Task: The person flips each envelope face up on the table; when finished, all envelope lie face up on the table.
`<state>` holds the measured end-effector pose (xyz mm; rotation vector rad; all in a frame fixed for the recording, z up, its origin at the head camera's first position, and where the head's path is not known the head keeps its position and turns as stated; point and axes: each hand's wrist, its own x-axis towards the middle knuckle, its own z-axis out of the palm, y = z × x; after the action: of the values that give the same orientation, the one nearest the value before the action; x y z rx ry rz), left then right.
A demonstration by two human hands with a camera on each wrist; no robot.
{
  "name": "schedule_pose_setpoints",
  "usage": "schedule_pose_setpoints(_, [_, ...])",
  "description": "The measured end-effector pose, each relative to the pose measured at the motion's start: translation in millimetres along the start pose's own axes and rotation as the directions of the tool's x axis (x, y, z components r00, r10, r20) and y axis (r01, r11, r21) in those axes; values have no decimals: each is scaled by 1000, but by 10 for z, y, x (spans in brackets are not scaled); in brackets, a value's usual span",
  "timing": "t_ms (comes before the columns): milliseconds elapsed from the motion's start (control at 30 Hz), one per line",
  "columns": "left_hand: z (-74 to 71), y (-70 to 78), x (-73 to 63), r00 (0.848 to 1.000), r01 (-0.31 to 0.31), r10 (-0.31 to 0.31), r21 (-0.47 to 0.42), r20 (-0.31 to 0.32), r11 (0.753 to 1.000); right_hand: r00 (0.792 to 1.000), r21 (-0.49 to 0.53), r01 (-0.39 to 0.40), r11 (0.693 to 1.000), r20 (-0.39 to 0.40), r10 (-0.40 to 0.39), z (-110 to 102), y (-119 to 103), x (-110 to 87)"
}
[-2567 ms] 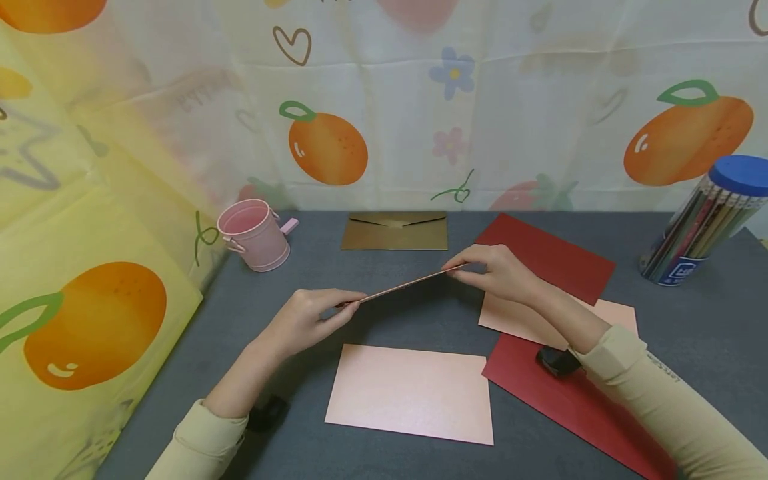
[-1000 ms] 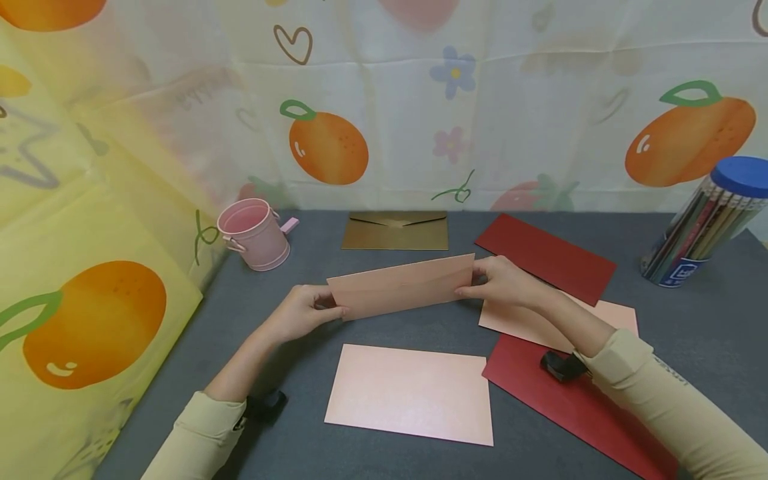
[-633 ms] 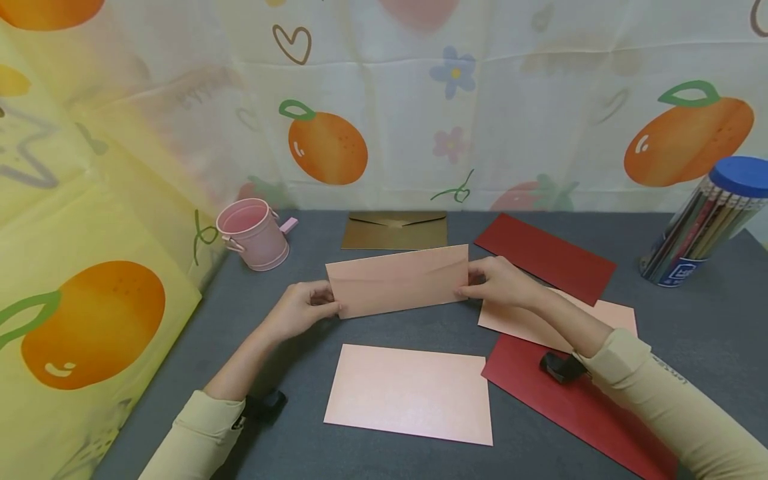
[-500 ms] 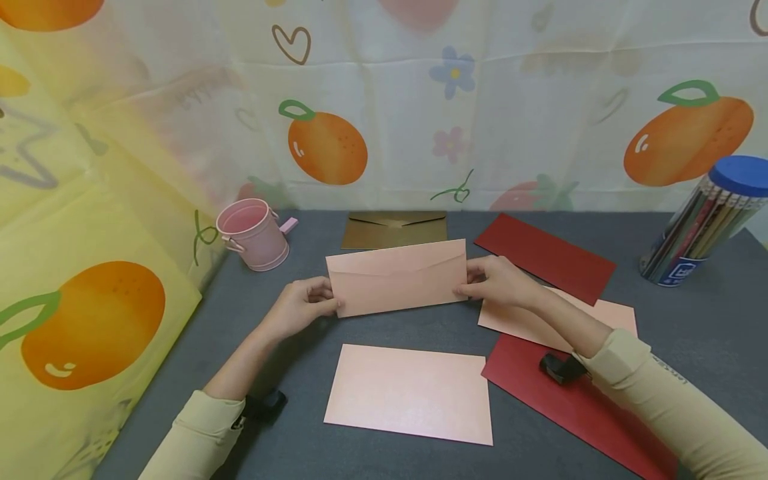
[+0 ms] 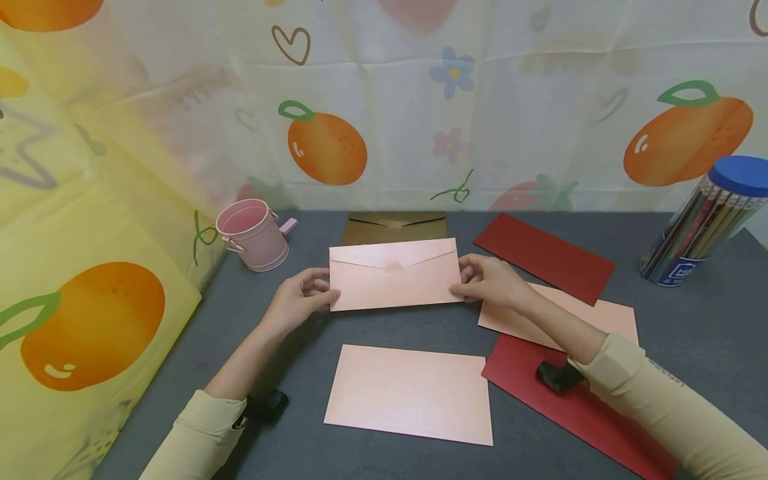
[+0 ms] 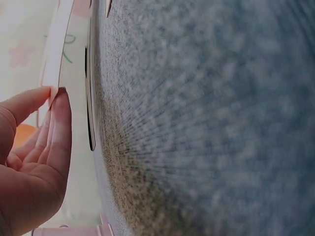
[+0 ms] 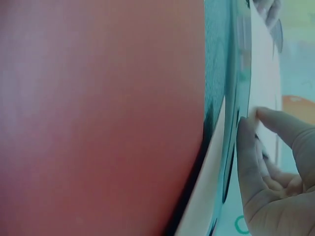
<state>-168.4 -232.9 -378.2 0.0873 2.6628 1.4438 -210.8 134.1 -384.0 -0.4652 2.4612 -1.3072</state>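
Note:
A pale pink envelope [image 5: 393,280], its flap side facing me, is held up above the table in the head view. My left hand [image 5: 300,299] pinches its left end between thumb and fingers. The right hand [image 5: 491,283] pinches the opposite end the same way. In the left wrist view the thumb and fingertips of the left hand [image 6: 37,147] meet on the envelope's edge [image 6: 58,54]. The right wrist view shows the right hand [image 7: 275,167] gripping the envelope [image 7: 263,73] likewise. Just below it on the table lies another pale pink envelope [image 5: 409,395], flap hidden.
A gold envelope [image 5: 396,231] lies behind, partly covered by the held one. To the right are a dark red envelope [image 5: 546,257], a pink one [image 5: 615,319] and a red one [image 5: 600,410]. A pink bucket [image 5: 255,237] stands left, a pencil jar [image 5: 702,223] far right.
The held envelope, seen edge-on at first, has tilted up until its flap side faces me. Both hands have kept their pinch on its ends. The other envelopes have stayed put.

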Motion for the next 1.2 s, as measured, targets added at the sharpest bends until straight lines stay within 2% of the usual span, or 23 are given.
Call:
schedule_pose_setpoints(367, [-17, -5, 6, 996, 79, -75, 84, -48, 993, 999, -18, -27, 999, 38, 28, 77, -27, -2])
schedule_pose_setpoints(900, [-26, -38, 13, 1000, -19, 21, 156, -11, 988, 995, -59, 43, 997, 98, -37, 143, -47, -4])
schedule_pose_setpoints(1033, [-25, -35, 18, 1000, -30, 29, 186, 6, 982, 994, -57, 39, 998, 102, -33, 154, -60, 10])
schedule_pose_setpoints(1200, [-19, -43, 41, 999, -50, 47, 178, 20, 983, 995, -68, 26, 997, 99, -20, 166, -58, 47])
